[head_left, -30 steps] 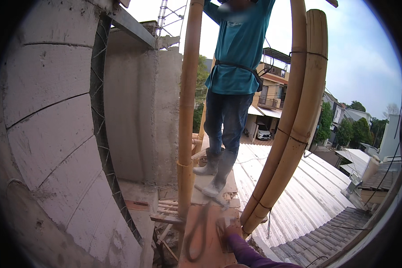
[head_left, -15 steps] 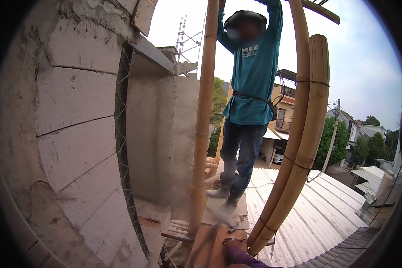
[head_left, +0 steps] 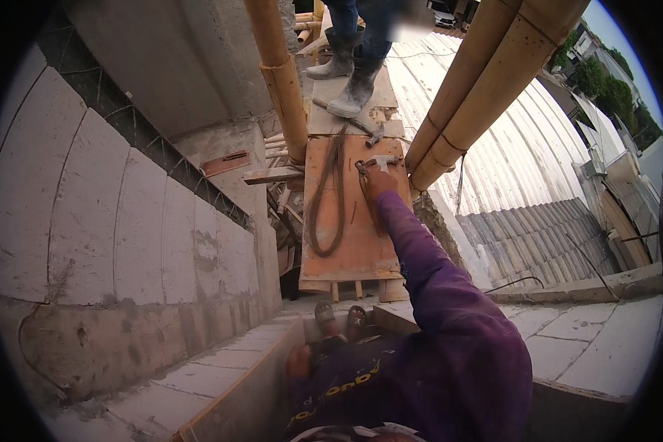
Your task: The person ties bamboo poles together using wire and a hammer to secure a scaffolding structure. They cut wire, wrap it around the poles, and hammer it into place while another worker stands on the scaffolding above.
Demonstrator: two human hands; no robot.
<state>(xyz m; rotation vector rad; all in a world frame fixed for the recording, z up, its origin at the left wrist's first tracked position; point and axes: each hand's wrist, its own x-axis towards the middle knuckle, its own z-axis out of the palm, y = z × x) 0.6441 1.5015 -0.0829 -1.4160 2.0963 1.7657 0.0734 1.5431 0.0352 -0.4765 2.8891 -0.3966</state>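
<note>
My right hand [head_left: 379, 184] reaches out over an orange-brown plywood board [head_left: 318, 267]. Its fingers are closed on what look like metal pincers [head_left: 362, 169], whose jaws stick out past the fingers. Just beyond the hand, a grey metal tool [head_left: 387, 159] lies on the board; its kind is hard to make out. To the hand's left rests a long looped bundle of thin brown tie wire [head_left: 314, 225]. A hammer [head_left: 374, 135] lies farther off, by the co-worker's boot. Low beside my body, my left hand [head_left: 298, 361] shows only in part, its fingers unclear.
A co-worker in grey rubber boots [head_left: 355, 94] stands at the board's far end. Bamboo poles rise on the left [head_left: 286, 103] and right [head_left: 479, 96]. A white corrugated roof [head_left: 519, 132] lies below to the right. A block wall [head_left: 147, 228] runs along the left.
The view has tipped down, bringing the whole board, the wire bundle and my right arm into sight. The co-worker's upper body has left the picture.
</note>
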